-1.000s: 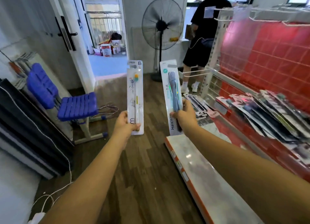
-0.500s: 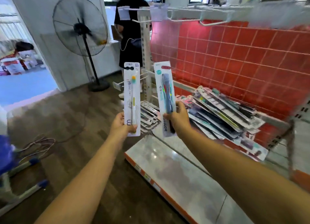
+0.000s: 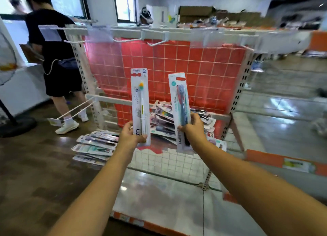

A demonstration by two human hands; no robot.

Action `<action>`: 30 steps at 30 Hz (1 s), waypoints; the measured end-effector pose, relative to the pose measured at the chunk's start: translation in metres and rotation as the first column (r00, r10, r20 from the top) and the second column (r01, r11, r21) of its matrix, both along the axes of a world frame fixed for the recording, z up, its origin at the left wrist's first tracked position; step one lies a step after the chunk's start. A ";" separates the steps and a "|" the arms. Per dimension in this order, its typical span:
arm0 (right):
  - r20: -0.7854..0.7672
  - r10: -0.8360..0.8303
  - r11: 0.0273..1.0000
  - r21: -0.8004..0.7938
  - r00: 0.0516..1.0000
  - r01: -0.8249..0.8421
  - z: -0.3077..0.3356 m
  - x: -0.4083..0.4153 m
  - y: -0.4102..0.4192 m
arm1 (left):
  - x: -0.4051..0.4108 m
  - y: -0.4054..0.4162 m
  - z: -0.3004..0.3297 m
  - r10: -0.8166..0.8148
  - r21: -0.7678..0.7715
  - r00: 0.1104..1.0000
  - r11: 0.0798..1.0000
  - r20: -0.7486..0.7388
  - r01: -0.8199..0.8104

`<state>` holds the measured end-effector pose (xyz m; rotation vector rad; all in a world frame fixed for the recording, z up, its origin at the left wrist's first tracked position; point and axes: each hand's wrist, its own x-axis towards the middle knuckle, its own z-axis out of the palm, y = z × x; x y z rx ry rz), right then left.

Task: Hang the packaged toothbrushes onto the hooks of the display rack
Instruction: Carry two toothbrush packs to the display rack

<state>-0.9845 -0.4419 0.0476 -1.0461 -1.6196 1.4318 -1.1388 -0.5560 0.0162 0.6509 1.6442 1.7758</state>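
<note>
White pack (image 3: 140, 105): my left hand (image 3: 131, 136) grips its lower end, upright.
Blue pack (image 3: 180, 110): my right hand (image 3: 193, 128) grips it, tilted.
Rack (image 3: 177, 34): hooks (image 3: 155, 43) bare.

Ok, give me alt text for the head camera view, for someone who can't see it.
A person's left hand and right hand each hold a packaged toothbrush upright, a white toothbrush pack and a dark blue toothbrush pack, before a red-backed display rack with empty white hooks. More packs lie piled below.

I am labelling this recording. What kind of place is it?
Probably a small shop or a mock-up of one: a display rack with white hooks, packaged toothbrushes piled on its shelf, and price-tag strips along the shelf edge.
</note>
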 end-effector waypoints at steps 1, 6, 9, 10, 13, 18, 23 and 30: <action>-0.003 -0.031 0.999 0.015 1.000 0.031 0.000 0.005 0.001 | 0.003 0.005 0.001 -0.022 0.020 1.000 1.000 0.006 0.022; 0.010 -0.134 0.988 0.081 0.991 0.133 0.000 0.027 0.009 | 0.024 0.034 0.004 -0.126 0.057 0.992 0.991 0.024 0.125; 0.014 -0.165 0.980 0.112 0.986 0.162 0.001 0.037 0.021 | 0.034 0.054 0.005 -0.177 0.060 0.984 0.982 -0.004 0.177; 0.014 -0.174 0.979 0.113 0.985 0.171 0.002 0.039 0.025 | 0.037 0.060 0.005 -0.197 0.067 0.980 0.978 -0.009 0.198; 0.011 -0.209 0.970 0.132 0.978 0.206 0.004 0.047 0.039 | 0.045 0.078 0.007 -0.250 0.073 0.968 0.965 -0.015 0.250; -0.053 -0.205 0.965 0.159 0.977 0.211 0.005 0.063 0.058 | 0.050 0.108 0.009 -0.276 0.065 0.960 0.958 -0.036 0.278; -0.084 -0.244 0.937 0.237 0.966 0.257 0.011 0.077 0.074 | 0.059 0.122 0.028 -0.330 0.071 0.941 0.939 -0.081 0.335; -0.249 -0.321 0.921 0.140 0.914 0.362 0.035 0.095 0.091 | 0.069 0.131 0.044 -0.363 0.083 0.923 0.924 -0.125 0.374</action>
